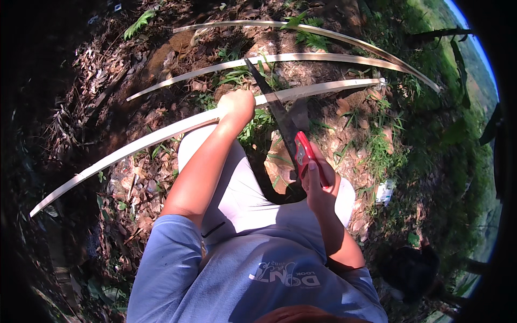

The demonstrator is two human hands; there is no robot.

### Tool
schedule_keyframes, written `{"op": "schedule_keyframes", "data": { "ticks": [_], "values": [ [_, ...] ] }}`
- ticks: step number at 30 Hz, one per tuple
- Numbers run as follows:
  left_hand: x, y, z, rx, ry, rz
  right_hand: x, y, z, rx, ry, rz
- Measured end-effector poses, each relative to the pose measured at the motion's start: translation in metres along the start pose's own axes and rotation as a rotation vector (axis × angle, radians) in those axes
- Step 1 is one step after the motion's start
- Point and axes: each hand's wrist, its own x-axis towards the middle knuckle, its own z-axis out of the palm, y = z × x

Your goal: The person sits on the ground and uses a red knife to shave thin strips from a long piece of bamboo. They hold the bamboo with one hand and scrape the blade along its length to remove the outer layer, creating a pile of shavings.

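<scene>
Holding a pale wooden strip (134,145), the left grip (237,109) of the person is closed around it in a fist, with the back of the hand turned up. The right grip (322,188) is clamped on the red handle (302,148) of a saw (282,119), and the thumb lies along the side of this handle. The dark blade points forward and to the left, and it crosses the strip just to the right of the left fist; whether its teeth touch the wood, one cannot tell.

The strip runs slantwise in front of the person, from the lower left up to the right, and passes by the left knee. Below it are the bent legs in whitish trousers (229,188), and nearer to the body a blue shirt (231,274) with a pale print.

Farther ahead, a second strip (301,56) and a third strip (344,38) lie on the ground, and their right ends come close together. Around them are brown dry leaves (142,196) and green grass (381,141). To the right of the knees lies a small white object (384,192), and at the upper left a fern leaf (139,24) catches the sun.
</scene>
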Motion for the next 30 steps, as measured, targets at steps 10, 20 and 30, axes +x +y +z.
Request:
{"op": "schedule_keyframes", "data": {
  "ticks": [10,20,30],
  "values": [
    [-0.017,0.004,0.012,-0.001,0.137,0.112,0.166,0.006,0.083,-0.088,0.012,-0.157],
    [0.043,-0.035,0.020,-0.618,-0.573,0.043,-0.006,0.016,-0.004,-0.169,0.000,-0.068],
    [0.039,-0.034,0.009,-0.506,-0.467,0.123,-0.077,-0.006,-0.014,-0.402,0.039,-0.166]
  ]
}}
